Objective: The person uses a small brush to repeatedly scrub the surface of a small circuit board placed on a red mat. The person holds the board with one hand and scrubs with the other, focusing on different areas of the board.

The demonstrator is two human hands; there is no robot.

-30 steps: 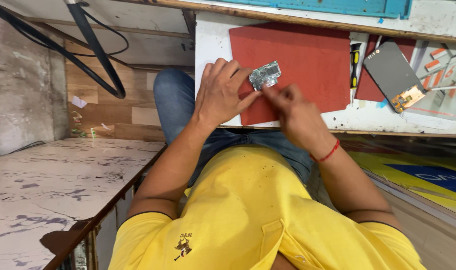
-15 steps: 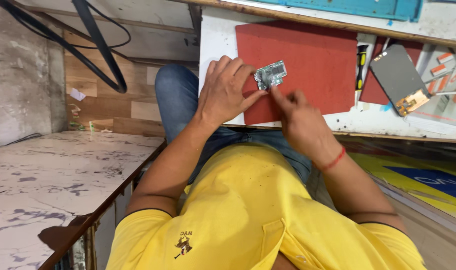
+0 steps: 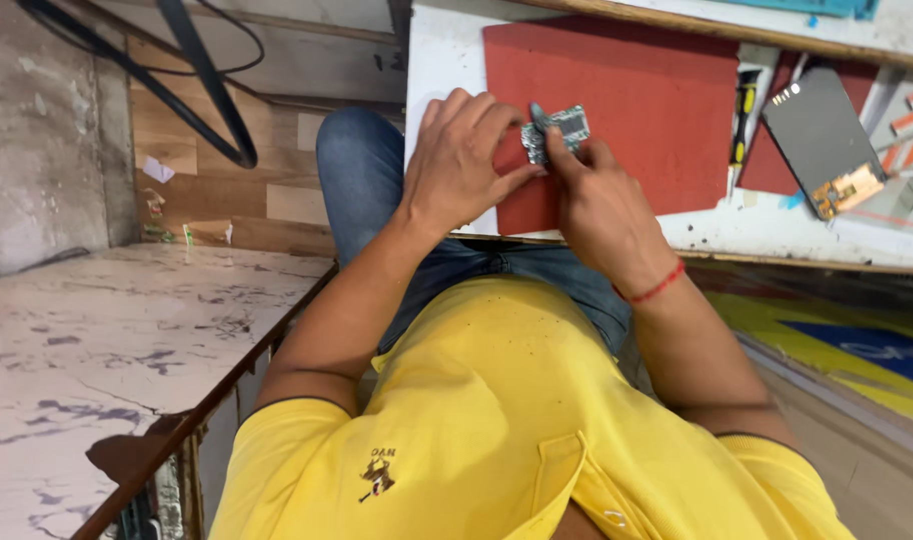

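A small silver-grey circuit board (image 3: 561, 130) lies at the near edge of a red work mat (image 3: 626, 80). My left hand (image 3: 466, 160) rests on the mat's left corner and pinches the board's left end between thumb and fingers. My right hand (image 3: 601, 200), with a red thread around its wrist, touches the board's right side. It grips what looks like a small grey-tipped tool (image 3: 536, 114) held against the board. Most of the tool is hidden by the fingers.
The mat lies on a white worktable (image 3: 446, 60). To its right are a dark phone screen panel (image 3: 821, 135) with an orange flex and a yellow-black screwdriver (image 3: 744, 110). A black cable loop (image 3: 211, 90) hangs at the left, above a marbled counter (image 3: 96, 350).
My right hand has moved left and up, closing in on the board until it touches it. My left hand has kept its hold. The view has shifted slightly.
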